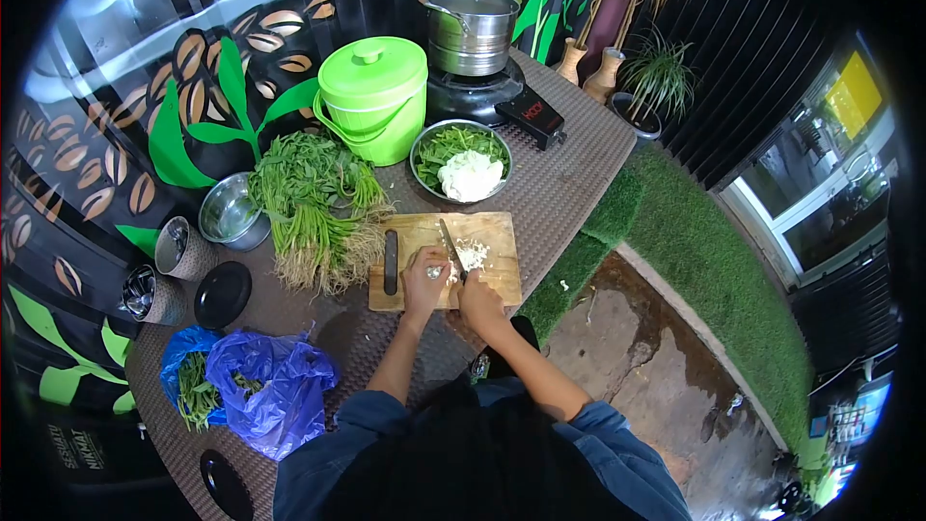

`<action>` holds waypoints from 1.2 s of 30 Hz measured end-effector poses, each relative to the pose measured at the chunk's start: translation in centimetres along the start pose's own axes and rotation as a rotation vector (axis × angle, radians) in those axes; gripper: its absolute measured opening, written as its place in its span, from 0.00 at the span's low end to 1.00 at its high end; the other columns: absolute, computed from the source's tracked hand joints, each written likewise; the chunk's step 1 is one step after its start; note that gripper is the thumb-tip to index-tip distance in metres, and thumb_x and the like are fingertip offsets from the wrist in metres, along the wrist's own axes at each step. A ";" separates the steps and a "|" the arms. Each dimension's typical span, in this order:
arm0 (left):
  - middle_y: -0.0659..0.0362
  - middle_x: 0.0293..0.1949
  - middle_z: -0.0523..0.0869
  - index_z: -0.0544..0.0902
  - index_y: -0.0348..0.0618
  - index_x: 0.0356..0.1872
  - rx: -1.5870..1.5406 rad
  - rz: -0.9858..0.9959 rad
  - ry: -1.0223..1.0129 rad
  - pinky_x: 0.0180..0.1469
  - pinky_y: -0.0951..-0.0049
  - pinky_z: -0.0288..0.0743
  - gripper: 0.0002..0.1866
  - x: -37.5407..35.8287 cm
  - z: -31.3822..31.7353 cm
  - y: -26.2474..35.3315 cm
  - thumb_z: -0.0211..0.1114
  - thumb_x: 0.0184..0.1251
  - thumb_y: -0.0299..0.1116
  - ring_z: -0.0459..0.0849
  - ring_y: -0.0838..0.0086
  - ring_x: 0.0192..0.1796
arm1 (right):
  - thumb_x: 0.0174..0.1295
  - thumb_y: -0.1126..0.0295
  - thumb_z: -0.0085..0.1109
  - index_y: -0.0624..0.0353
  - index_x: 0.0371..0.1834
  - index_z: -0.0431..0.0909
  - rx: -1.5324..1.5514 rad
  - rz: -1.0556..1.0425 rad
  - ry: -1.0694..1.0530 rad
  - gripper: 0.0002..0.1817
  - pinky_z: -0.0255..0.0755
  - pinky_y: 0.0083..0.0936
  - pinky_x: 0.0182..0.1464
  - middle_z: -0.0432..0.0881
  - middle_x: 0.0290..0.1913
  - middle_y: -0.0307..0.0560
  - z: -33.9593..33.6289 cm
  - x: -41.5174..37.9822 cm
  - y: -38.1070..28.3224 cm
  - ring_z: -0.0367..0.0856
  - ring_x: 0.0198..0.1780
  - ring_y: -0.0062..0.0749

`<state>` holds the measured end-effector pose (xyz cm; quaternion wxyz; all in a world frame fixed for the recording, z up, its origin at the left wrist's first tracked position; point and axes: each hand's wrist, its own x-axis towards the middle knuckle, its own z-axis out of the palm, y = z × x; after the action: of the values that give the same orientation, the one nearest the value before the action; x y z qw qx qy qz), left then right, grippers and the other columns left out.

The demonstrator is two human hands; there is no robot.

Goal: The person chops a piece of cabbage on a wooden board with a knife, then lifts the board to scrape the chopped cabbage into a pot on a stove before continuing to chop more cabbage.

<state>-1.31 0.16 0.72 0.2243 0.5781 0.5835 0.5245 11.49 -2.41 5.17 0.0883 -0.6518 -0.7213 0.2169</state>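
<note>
On the wooden cutting board (415, 230), my right hand (480, 301) is wrapped round the handle of a knife (450, 243), whose blade points away from me. My left hand (422, 280) is closed on a small white piece (433, 272), left of the blade. Chopped white bits (472, 254) lie just right of the knife. Behind the board stands a metal bowl (415, 166) of cut green leaves (453, 143) with a white mass (470, 177) on them. A large bunch of rooted greens (313, 193) lies left of the board, its roots near the board's edge.
A green lidded bucket (371, 96) and a metal pot (473, 34) on a stove (473, 96) stand at the back. To the left are an empty-looking metal bowl (231, 215), utensil holders (185, 249), a black lid (223, 295) and plastic bags (275, 391). The table edge (579, 222) runs along the right.
</note>
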 end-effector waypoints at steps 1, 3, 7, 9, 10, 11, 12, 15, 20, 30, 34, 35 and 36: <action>0.57 0.32 0.88 0.80 0.40 0.40 -0.002 0.022 0.000 0.48 0.65 0.75 0.13 0.1 0.1 -0.1 0.71 0.53 0.25 0.84 0.62 0.44 | 0.66 0.67 0.44 0.65 0.46 0.64 -0.001 -0.001 0.003 0.13 0.80 0.45 0.37 0.84 0.32 0.64 0.7 -0.3 -0.1 0.86 0.35 0.57; 0.57 0.32 0.88 0.80 0.41 0.41 0.003 0.023 -0.003 0.48 0.65 0.75 0.13 0.1 0.1 -0.3 0.71 0.53 0.25 0.84 0.62 0.45 | 0.66 0.67 0.43 0.65 0.46 0.64 -0.016 0.072 0.039 0.13 0.80 0.46 0.39 0.84 0.30 0.62 2.3 -0.8 -0.4 0.86 0.36 0.57; 0.56 0.32 0.88 0.81 0.40 0.41 -0.010 0.000 -0.018 0.48 0.64 0.75 0.13 0.0 -0.1 -0.1 0.70 0.54 0.25 0.84 0.61 0.45 | 0.66 0.66 0.45 0.65 0.46 0.65 0.032 0.079 0.001 0.14 0.79 0.47 0.41 0.84 0.32 0.64 1.9 0.8 -0.2 0.85 0.38 0.57; 0.56 0.33 0.88 0.81 0.40 0.41 0.006 0.012 -0.028 0.48 0.64 0.75 0.12 0.0 -0.2 0.2 0.69 0.54 0.25 0.84 0.60 0.45 | 0.66 0.64 0.46 0.66 0.47 0.65 0.041 0.065 -0.014 0.15 0.78 0.48 0.42 0.83 0.34 0.66 0.8 1.0 0.1 0.85 0.39 0.58; 0.55 0.34 0.88 0.81 0.40 0.41 0.022 0.016 -0.037 0.47 0.64 0.75 0.12 -0.1 -0.3 0.3 0.69 0.54 0.25 0.83 0.60 0.45 | 0.66 0.62 0.46 0.66 0.47 0.65 0.048 0.049 -0.037 0.17 0.78 0.49 0.44 0.83 0.36 0.67 0.1 1.0 0.2 0.84 0.41 0.59; 0.55 0.34 0.88 0.81 0.40 0.41 0.024 0.014 -0.037 0.47 0.64 0.75 0.12 -0.1 -0.5 0.2 0.69 0.54 0.25 0.83 0.60 0.45 | 0.67 0.58 0.48 0.69 0.48 0.66 0.101 0.057 -0.100 0.21 0.73 0.51 0.50 0.81 0.41 0.71 -0.5 1.0 0.5 0.81 0.46 0.64; 0.54 0.37 0.87 0.82 0.40 0.42 0.044 0.038 -0.081 0.47 0.67 0.76 0.12 0.0 -0.7 -0.1 0.68 0.55 0.24 0.84 0.63 0.44 | 0.67 0.58 0.48 0.69 0.48 0.66 0.103 0.058 -0.102 0.21 0.73 0.51 0.50 0.81 0.41 0.71 -0.8 0.6 0.6 0.81 0.46 0.64; 0.53 0.40 0.86 0.84 0.40 0.40 0.037 0.109 -0.172 0.48 0.68 0.76 0.11 0.4 -1.5 -0.5 0.68 0.54 0.23 0.84 0.63 0.44 | 0.67 0.59 0.46 0.69 0.48 0.66 0.091 0.072 -0.126 0.20 0.73 0.50 0.50 0.81 0.42 0.71 -1.9 0.0 0.7 0.81 0.46 0.64; 0.53 0.41 0.85 0.86 0.40 0.39 0.038 0.263 -0.210 0.49 0.66 0.75 0.13 0.6 -3.2 0.1 0.72 0.48 0.24 0.82 0.58 0.44 | 0.66 0.63 0.46 0.71 0.47 0.66 0.075 0.040 -0.180 0.18 0.73 0.49 0.50 0.81 0.41 0.72 -2.9 -0.4 0.7 0.81 0.46 0.64; 0.52 0.32 0.87 0.87 0.37 0.40 0.050 -0.134 -0.216 0.39 0.74 0.78 0.15 0.1 -2.1 -0.7 0.73 0.47 0.20 0.84 0.71 0.33 | 0.66 0.68 0.43 0.68 0.46 0.66 0.063 0.100 -0.022 0.13 0.78 0.49 0.43 0.83 0.36 0.68 2.1 -1.6 0.3 0.85 0.40 0.60; 0.51 0.30 0.87 0.86 0.35 0.42 0.055 -0.113 -0.195 0.38 0.75 0.79 0.15 0.3 -1.5 -0.1 0.71 0.50 0.20 0.85 0.73 0.32 | 0.67 0.67 0.43 0.66 0.45 0.65 0.016 0.045 -0.004 0.12 0.78 0.50 0.41 0.83 0.33 0.67 1.4 -0.1 0.7 0.85 0.38 0.59; 0.51 0.30 0.87 0.86 0.35 0.42 0.055 -0.111 -0.198 0.38 0.75 0.79 0.15 0.3 -1.5 0.2 0.71 0.50 0.20 0.85 0.73 0.32 | 0.66 0.67 0.43 0.66 0.46 0.65 0.011 0.039 -0.046 0.12 0.78 0.50 0.41 0.83 0.33 0.67 0.7 0.3 0.8 0.85 0.38 0.59; 0.51 0.31 0.88 0.86 0.34 0.43 0.049 -0.115 -0.190 0.39 0.76 0.79 0.15 0.3 -1.4 0.3 0.71 0.51 0.20 0.86 0.73 0.33 | 0.66 0.67 0.43 0.66 0.46 0.65 0.012 0.040 -0.045 0.12 0.78 0.50 0.41 0.83 0.33 0.67 -0.2 0.3 0.8 0.85 0.38 0.59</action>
<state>-2.45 -0.08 1.59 0.2940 0.5961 0.6043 0.4393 12.26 -2.06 4.97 0.0716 -0.6605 -0.7087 0.2374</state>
